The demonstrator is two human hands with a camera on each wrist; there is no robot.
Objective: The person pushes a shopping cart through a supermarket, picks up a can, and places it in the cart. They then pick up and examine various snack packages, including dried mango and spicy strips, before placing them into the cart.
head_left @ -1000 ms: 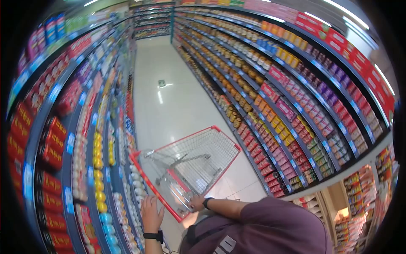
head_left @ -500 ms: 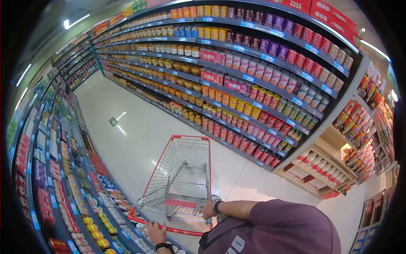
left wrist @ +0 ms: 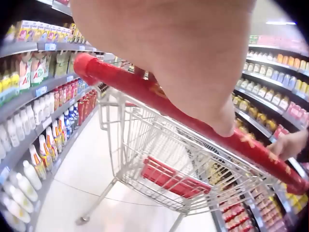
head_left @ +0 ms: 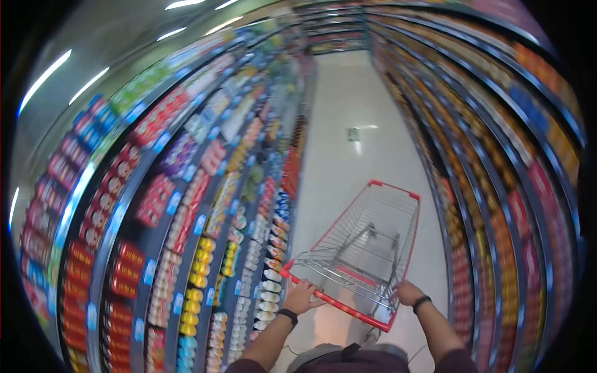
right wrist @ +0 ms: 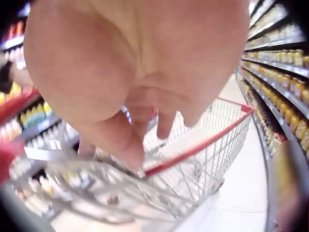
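A wire shopping cart (head_left: pixel 367 273) with red trim stands in front of me, its basket holding nothing that shows. My left hand (head_left: pixel 302 296) grips the red handle bar (head_left: pixel 341 304) near its left end; in the left wrist view the palm lies over the bar (left wrist: pixel 125 89) and the fingers pass behind it. At the cart's right side, ahead of the bar's end, my right hand (head_left: pixel 408 293) holds the top edge of the basket. Its thumb meets the metal edge in the right wrist view, with the fingers (right wrist: pixel 165 124) reaching over the basket side.
Shelves of bottles (head_left: pixel 268 297), tins and boxes line the left, close to the cart's left corner. Another long shelf of jars and cans (head_left: pixel 460 273) runs along the right. Between them a pale tiled aisle (head_left: pixel 339 99) leads to a cross shelf (head_left: pixel 337 37) at the far end.
The view swung right, then back left down the aisle. The cart has turned and now points along the aisle. My left hand has closed round the handle bar; the right stays at the cart's side.
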